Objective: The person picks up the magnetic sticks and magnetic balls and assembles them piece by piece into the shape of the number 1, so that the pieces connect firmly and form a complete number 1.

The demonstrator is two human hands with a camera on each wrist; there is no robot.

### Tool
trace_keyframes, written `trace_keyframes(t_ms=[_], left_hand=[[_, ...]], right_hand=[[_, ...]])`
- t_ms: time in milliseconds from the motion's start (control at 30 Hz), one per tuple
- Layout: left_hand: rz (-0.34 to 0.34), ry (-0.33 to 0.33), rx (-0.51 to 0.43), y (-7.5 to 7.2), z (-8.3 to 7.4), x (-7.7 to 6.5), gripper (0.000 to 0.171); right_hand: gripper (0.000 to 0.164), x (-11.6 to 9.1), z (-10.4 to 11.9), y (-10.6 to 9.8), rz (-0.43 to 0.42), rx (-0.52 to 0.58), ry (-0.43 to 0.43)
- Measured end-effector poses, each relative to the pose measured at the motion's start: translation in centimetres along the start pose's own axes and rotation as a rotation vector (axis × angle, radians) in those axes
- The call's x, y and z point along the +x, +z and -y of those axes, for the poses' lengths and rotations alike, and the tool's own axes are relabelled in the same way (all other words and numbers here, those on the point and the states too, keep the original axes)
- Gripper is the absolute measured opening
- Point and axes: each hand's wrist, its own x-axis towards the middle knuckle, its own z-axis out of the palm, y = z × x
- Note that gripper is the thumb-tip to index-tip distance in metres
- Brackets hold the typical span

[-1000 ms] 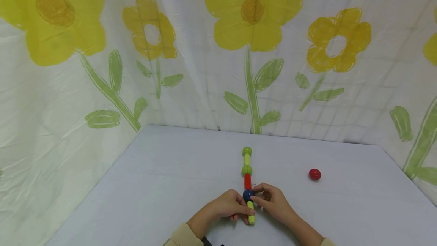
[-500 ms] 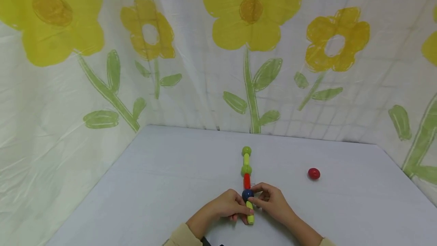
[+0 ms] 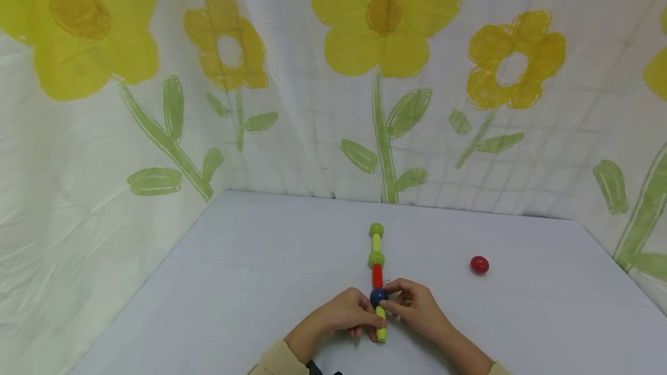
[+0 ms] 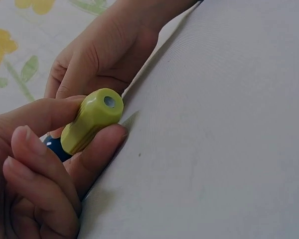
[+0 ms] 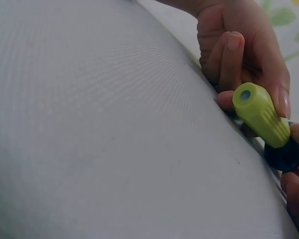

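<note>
A straight chain of magnetic rods and balls runs away from me on the table in the head view. At its near end, my left hand [image 3: 346,311] pinches a yellow-green rod [image 4: 87,122] between thumb and finger; the rod's end shows a round metal tip. The rod meets a dark blue ball [image 3: 378,296], which my right hand [image 3: 419,310] grips with thumb and fingertips from the right side. Beyond the ball lie a red rod [image 3: 377,276], a green ball [image 3: 376,259], a second yellow-green rod [image 3: 376,243] and a far green ball [image 3: 376,229].
A loose red ball [image 3: 479,265] lies to the right of the chain on the white table [image 3: 271,247]. Behind the table and along its sides hangs a white curtain [image 3: 292,132] with yellow flowers.
</note>
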Motion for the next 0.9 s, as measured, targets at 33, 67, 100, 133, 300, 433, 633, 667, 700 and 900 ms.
trace_keyframes(t_ms=[33, 67, 100, 133, 300, 433, 633, 667, 700, 900], left_hand=[[0.001, -0.005, -0.002, 0.0, 0.0, 0.0, 0.023], [0.001, -0.012, -0.002, 0.0, 0.0, 0.0, 0.023], [0.002, -0.017, -0.002, 0.0, -0.1, 0.0, 0.022], [0.002, -0.024, -0.001, 0.0, -0.1, 0.0, 0.022], [0.002, -0.049, 0.004, -0.1, -0.1, 0.1, 0.021], [-0.003, -0.056, 0.002, 0.0, 0.0, 0.2, 0.021], [-0.006, -0.056, -0.012, -0.1, 0.0, 0.2, 0.02], [-0.005, -0.055, -0.015, -0.1, 0.0, 0.2, 0.02], [-0.007, -0.056, -0.013, -0.1, 0.0, 0.1, 0.02], [-0.004, -0.069, -0.008, -0.1, -0.1, 0.1, 0.02]], right_hand=[[0.03, 0.0, 0.1, -0.1, 0.004, 0.007, 0.005], [0.031, 0.0, 0.1, -0.3, 0.006, 0.011, 0.016], [0.032, 0.1, 0.2, -0.6, 0.004, 0.012, 0.03], [0.032, 0.2, 0.2, -1.0, -0.007, 0.009, 0.048], [0.034, 0.5, 0.0, -4.2, -0.176, -0.043, 0.122], [0.039, 0.4, -0.6, -7.4, -0.317, -0.076, 0.132], [0.052, -0.2, -1.2, -11.4, -0.412, -0.157, 0.227], [0.053, -0.3, -1.3, -11.8, -0.419, -0.16, 0.242], [0.054, -0.4, -1.4, -12.3, -0.426, -0.16, 0.252], [0.062, -1.3, -2.5, -14.6, -0.44, -0.187, 0.31]])
